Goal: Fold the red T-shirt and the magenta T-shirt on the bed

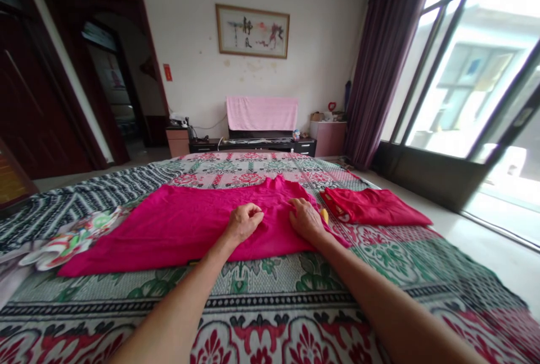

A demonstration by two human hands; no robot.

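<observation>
A magenta garment (177,226) lies spread flat across a bed with a patterned floral cover (270,302). My left hand (244,221) rests on the garment near its middle, fingers curled into a pinch on the cloth. My right hand (306,219) lies on the garment's right part, fingers bent and gripping the fabric by its upper edge. A folded red garment (375,207) sits on the bed to the right of my right hand. A small yellow object (324,215) peeks out between the two garments.
A striped black-and-white blanket (76,201) and colourful cloth (71,237) lie at the bed's left. Beyond the bed stand a low cabinet with a pink towel (261,112), a framed picture (252,31), a dark doorway (109,88) and purple curtains (382,66) by large windows.
</observation>
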